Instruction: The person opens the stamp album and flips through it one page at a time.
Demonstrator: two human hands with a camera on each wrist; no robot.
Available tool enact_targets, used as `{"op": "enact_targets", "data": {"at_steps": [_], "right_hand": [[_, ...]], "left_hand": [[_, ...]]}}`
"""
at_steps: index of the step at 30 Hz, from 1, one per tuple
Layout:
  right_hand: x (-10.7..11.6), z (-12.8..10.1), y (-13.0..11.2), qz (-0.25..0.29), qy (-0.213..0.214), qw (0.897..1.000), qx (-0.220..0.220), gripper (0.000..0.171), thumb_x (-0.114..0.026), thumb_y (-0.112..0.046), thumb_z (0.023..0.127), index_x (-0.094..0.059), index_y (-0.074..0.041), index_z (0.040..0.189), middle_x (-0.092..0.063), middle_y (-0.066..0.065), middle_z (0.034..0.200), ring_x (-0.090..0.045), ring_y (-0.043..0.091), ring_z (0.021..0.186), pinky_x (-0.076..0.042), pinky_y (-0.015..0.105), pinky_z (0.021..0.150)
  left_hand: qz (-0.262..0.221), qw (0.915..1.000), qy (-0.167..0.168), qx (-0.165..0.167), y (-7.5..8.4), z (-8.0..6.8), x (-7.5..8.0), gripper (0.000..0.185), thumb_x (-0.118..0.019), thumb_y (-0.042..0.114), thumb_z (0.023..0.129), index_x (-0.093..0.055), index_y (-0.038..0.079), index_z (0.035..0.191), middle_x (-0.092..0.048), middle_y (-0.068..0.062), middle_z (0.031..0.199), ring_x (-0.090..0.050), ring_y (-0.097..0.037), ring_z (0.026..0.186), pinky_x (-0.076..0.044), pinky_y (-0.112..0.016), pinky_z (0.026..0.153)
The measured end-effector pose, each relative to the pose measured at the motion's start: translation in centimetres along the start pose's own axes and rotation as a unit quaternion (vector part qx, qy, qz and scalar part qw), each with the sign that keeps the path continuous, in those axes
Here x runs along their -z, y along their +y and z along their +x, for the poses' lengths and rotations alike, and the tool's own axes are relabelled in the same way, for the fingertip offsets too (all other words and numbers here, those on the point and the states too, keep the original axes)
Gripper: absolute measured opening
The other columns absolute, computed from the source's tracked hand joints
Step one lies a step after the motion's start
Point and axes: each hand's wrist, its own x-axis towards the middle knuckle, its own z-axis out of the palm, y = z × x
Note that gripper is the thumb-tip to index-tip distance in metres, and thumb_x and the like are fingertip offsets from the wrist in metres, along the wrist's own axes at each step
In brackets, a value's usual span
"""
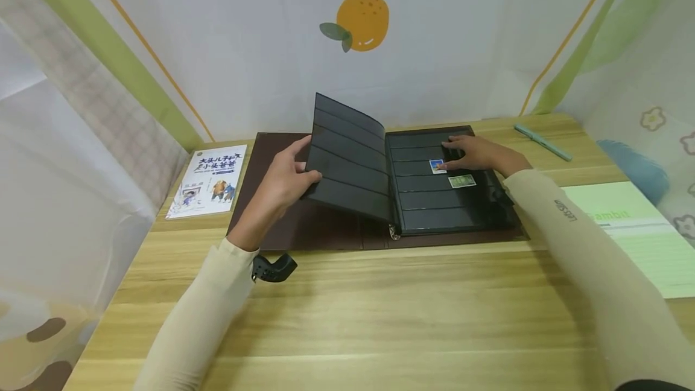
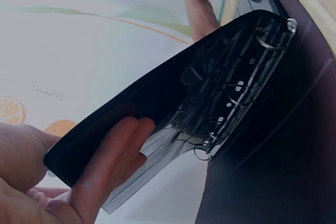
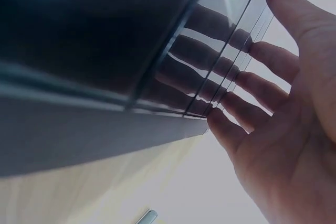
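A stamp album with black strip pages lies open on the wooden desk, its brown cover spread flat. My left hand grips the outer edge of a raised black page, thumb on top and fingers underneath, holding it half turned. My right hand rests flat with straight fingers on the right-hand page, touching it beside a small blue stamp. A green stamp sits one row lower. The binder rings show in the left wrist view.
A children's book lies at the left of the album. A pale green pen lies at the back right, and a green sheet covers the right edge of the desk. Printed curtain walls enclose the desk.
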Motion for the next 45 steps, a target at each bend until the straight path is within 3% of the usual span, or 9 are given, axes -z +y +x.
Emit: {"op": "enact_targets", "data": {"at_steps": [8, 17, 25, 29, 34, 38, 42, 44, 45], "right_hand": [[-0.1, -0.2, -0.4, -0.001, -0.006, 1.0, -0.007, 0.086, -0.064, -0.052, 0.096, -0.033, 0.0, 0.157, -0.019, 0.03, 0.164, -0.021, 0.054, 0.148, -0.027, 0.068, 0.116], [-0.5, -0.1, -0.6, 0.012, -0.011, 1.0, -0.004, 0.085, -0.064, -0.049, 0.097, -0.029, -0.002, 0.158, -0.014, 0.027, 0.166, -0.015, 0.052, 0.151, -0.024, 0.067, 0.118], [-0.1, -1.2, -0.5, 0.009, -0.005, 1.0, -0.009, 0.085, -0.065, -0.047, 0.097, -0.029, 0.0, 0.158, -0.014, 0.028, 0.166, -0.013, 0.053, 0.151, -0.022, 0.068, 0.117], [-0.2, -1.2, -0.6, 0.009, -0.003, 1.0, -0.002, 0.084, -0.065, -0.046, 0.097, -0.029, 0.001, 0.157, -0.015, 0.029, 0.165, -0.013, 0.053, 0.151, -0.024, 0.068, 0.117], [-0.3, -1.3, -0.7, 0.011, -0.01, 1.0, -0.008, 0.085, -0.064, -0.048, 0.097, -0.028, -0.001, 0.158, -0.013, 0.028, 0.166, -0.011, 0.053, 0.151, -0.022, 0.069, 0.117], [-0.2, -1.3, -0.6, 0.011, -0.011, 1.0, -0.016, 0.086, -0.063, -0.049, 0.097, -0.027, -0.001, 0.159, -0.012, 0.027, 0.166, -0.011, 0.054, 0.151, -0.021, 0.07, 0.117], [-0.2, -1.3, -0.6, 0.016, -0.013, 1.0, -0.014, 0.086, -0.063, -0.049, 0.097, -0.026, -0.002, 0.159, -0.012, 0.027, 0.167, -0.011, 0.053, 0.152, -0.021, 0.07, 0.117], [-0.3, -1.2, -0.6, 0.019, -0.014, 1.0, -0.012, 0.086, -0.063, -0.048, 0.098, -0.026, -0.002, 0.159, -0.011, 0.027, 0.167, -0.01, 0.052, 0.152, -0.021, 0.069, 0.117], [-0.3, -1.2, -0.6, 0.02, -0.014, 1.0, -0.01, 0.086, -0.063, -0.048, 0.098, -0.026, -0.002, 0.159, -0.011, 0.027, 0.167, -0.01, 0.052, 0.152, -0.021, 0.069, 0.117]], "left_hand": [[-0.072, 0.9973, -0.014, 0.005, 0.0, -0.2, 0.6, 0.079, -0.06, -0.002, 0.095, -0.027, 0.027, 0.161, -0.07, -0.023, 0.122, -0.074, -0.015, 0.067, -0.061, -0.032, 0.065], [-0.036, 0.9993, -0.004, 0.009, -0.5, -1.4, 2.5, 0.078, -0.061, 0.004, 0.097, -0.025, 0.027, 0.162, -0.065, -0.023, 0.132, -0.07, -0.007, 0.071, -0.054, -0.026, 0.074], [0.009, 0.9996, -0.024, 0.01, -2.0, -2.3, 3.6, 0.08, -0.06, 0.003, 0.099, -0.019, 0.027, 0.163, -0.061, -0.027, 0.136, -0.069, -0.008, 0.066, -0.056, -0.025, 0.068], [0.033, 0.9987, -0.019, 0.033, -3.2, -2.3, 3.5, 0.08, -0.061, 0.006, 0.099, -0.018, 0.029, 0.163, -0.058, -0.026, 0.141, -0.072, -0.019, 0.08, -0.055, -0.035, 0.081], [0.053, 0.9971, -0.025, 0.049, -4.9, -2.0, 3.0, 0.081, -0.061, 0.007, 0.099, -0.016, 0.025, 0.164, -0.053, -0.029, 0.145, -0.063, -0.041, 0.122, -0.05, -0.055, 0.103], [0.075, 0.9958, -0.025, 0.047, -6.0, -1.6, 2.5, 0.081, -0.062, 0.007, 0.098, -0.018, 0.022, 0.164, -0.053, -0.03, 0.144, -0.058, -0.043, 0.128, -0.049, -0.056, 0.104], [0.134, 0.9902, -0.021, 0.035, -6.6, -1.2, 2.1, 0.08, -0.065, 0.009, 0.097, -0.021, 0.019, 0.163, -0.051, -0.032, 0.146, -0.05, -0.043, 0.137, -0.047, -0.058, 0.106], [0.171, 0.9848, -0.019, 0.023, -6.7, -1.1, 2.0, 0.08, -0.067, 0.01, 0.096, -0.023, 0.014, 0.163, -0.054, -0.032, 0.143, -0.052, -0.043, 0.135, -0.048, -0.057, 0.104], [0.187, 0.982, -0.019, 0.019, -6.7, -1.0, 2.1, 0.08, -0.068, 0.01, 0.095, -0.024, 0.012, 0.162, -0.059, -0.031, 0.137, -0.06, -0.043, 0.125, -0.051, -0.056, 0.1]]}}
